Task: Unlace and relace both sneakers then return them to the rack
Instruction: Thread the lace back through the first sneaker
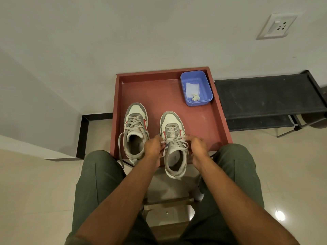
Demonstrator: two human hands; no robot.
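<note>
Both sneakers sat toe-away on the red tray (217, 121), w/ the heel of the right sneaker (174, 144) sticking out past the tray's near edge. Left hand (154, 147) was on that shoe's left side, fingers curled around the lace (177, 141) near the upper eyelets. Right hand (199, 147) was opposite, fingers also curled in, pinching the lace on the shoe's right side. Laces crossed btwn the two hands, upper rows loose.

Left sneaker (135, 131) stood just beside, untouched, laced but slack, w/ one long lace end (120, 147) trailing down over the tray's near-left edge.

A blue plastic tub (196, 87) sat in the tray's far-right corner, holding a white cloth or paper piece (192, 89) and a small pale lump; couldn't tell what it was.

Black rack (265, 98) stood to the tray's right, against the wall. Wall socket (276, 26) upper right. Person's knees in green trousers (99, 174) flanked the tray's near edge.
</note>
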